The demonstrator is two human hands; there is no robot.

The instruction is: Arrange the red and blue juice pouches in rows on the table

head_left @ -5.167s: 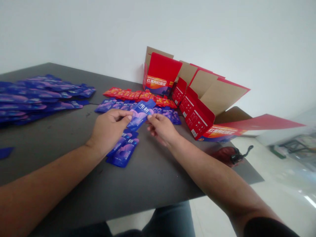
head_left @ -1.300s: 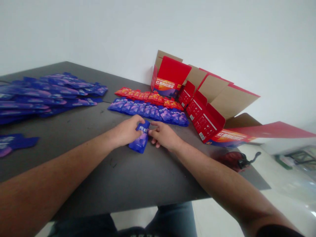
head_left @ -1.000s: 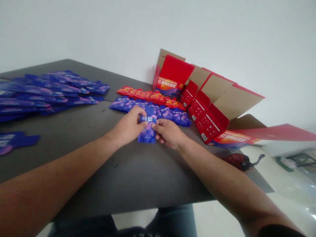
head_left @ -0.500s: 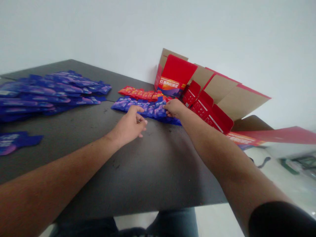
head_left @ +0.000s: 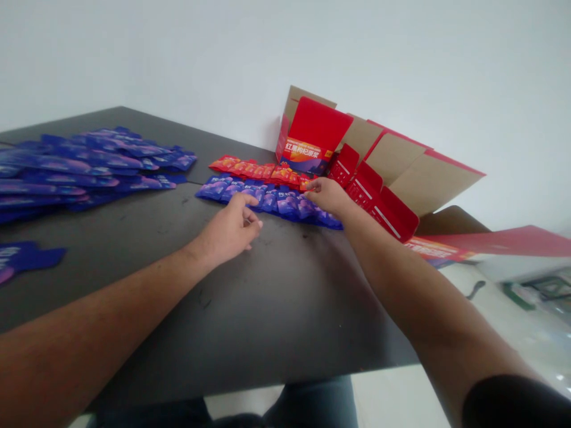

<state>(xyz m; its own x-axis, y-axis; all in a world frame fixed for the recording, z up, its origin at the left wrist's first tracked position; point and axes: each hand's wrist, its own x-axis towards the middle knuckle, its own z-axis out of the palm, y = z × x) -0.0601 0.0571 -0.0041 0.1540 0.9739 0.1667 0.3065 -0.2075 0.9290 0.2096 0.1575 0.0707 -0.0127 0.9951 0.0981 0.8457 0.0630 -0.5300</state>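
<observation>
Touching blue pouch row (head_left: 277, 203) edge: left hand (head_left: 227, 229) grip slack; right hand (head_left: 329, 196) grip unclear; table (head_left: 276, 309) stretch nearside.

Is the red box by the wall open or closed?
Open. The red box has its lid flap standing up, and a plain brown cardboard flap shows behind it.

This looks like a plain packing room or small stockroom. A dark surface (head_left: 267, 321) against a bare white wall (head_left: 178, 53) carries heaps of identical blue sachets (head_left: 89, 169), a neat row of red sachets (head_left: 259, 169) and unfolded red printed cartons (head_left: 401, 172) with brown cardboard insides showing.
</observation>
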